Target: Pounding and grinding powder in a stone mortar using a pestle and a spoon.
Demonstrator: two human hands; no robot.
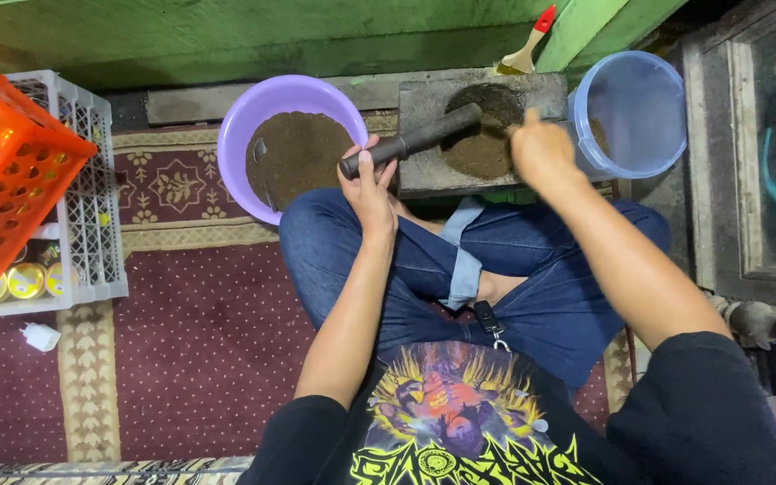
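Grey stone mortar block [424, 171] hemmed: purple plastic basin [253, 117] left, clear blue plastic bucket [639, 99] right, green wall [226, 36] behind; patterned maroon carpet [199, 350] left open.

Dark cylindrical pestle [410, 142] lying slanted, lower end sitting in curled grip of left hand [368, 184], upper end resting in hollow of grey stone mortar block [482, 135]. Brown powder [480, 151] filling hollow. Right hand [539, 151] hovering over mortar's right edge, fingers bent, touching powder or stone, cannot tell which.
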